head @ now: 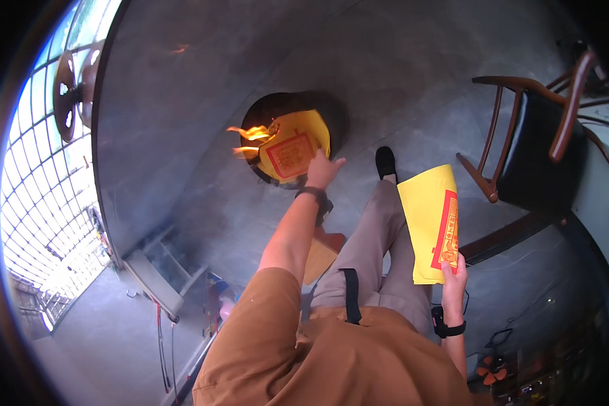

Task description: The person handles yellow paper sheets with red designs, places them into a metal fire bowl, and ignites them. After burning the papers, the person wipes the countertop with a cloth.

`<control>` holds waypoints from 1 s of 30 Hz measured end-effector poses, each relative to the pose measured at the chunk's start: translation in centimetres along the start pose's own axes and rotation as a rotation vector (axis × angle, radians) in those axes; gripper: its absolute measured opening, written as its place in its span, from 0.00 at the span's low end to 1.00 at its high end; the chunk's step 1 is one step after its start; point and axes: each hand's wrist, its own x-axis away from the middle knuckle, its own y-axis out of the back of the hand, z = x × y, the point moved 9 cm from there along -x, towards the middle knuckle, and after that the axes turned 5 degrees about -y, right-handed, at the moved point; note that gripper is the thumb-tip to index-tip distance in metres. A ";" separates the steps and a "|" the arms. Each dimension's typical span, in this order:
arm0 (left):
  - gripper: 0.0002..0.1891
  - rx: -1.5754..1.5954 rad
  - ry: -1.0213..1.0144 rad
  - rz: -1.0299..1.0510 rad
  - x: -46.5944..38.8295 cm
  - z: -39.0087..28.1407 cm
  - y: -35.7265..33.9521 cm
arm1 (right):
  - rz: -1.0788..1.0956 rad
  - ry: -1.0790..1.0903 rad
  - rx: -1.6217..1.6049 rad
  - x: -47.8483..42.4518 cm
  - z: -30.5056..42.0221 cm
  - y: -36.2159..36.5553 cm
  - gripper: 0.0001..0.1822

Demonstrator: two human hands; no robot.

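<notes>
Over the right rim of a dark round metal basin, my left hand reaches down to a yellow joss paper sheet with a red printed block. Its thumb sticks out away from the paper, and some fingertips are hidden against the sheet. Orange flames rise at the sheet's left edge, where the paper is charred. My right hand grips the lower corner of folded yellow joss paper, which bears red and gold printing. This paper is held above the floor beside my right leg.
A wooden chair with a black seat stands at the right on the grey floor. Behind my left forearm lies a brown board-like object. A small orange-bladed fan is at lower right. Window bars line the far left.
</notes>
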 end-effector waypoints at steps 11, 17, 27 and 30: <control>0.37 0.052 0.011 0.054 0.0 4.6 -1.1 | 0.171 -0.062 0.246 -2.4 5.0 -4.8 0.16; 0.28 0.155 0.128 0.064 -0.5 5.8 0.9 | 0.281 -0.040 0.396 -3.6 6.5 -5.5 0.17; 0.12 0.070 0.165 -0.162 2.6 10.4 3.0 | 0.366 -0.039 0.600 -3.3 9.9 -6.8 0.16; 0.13 0.123 0.287 -0.247 4.6 12.7 4.1 | 0.354 -0.041 0.636 -3.9 9.9 -6.1 0.16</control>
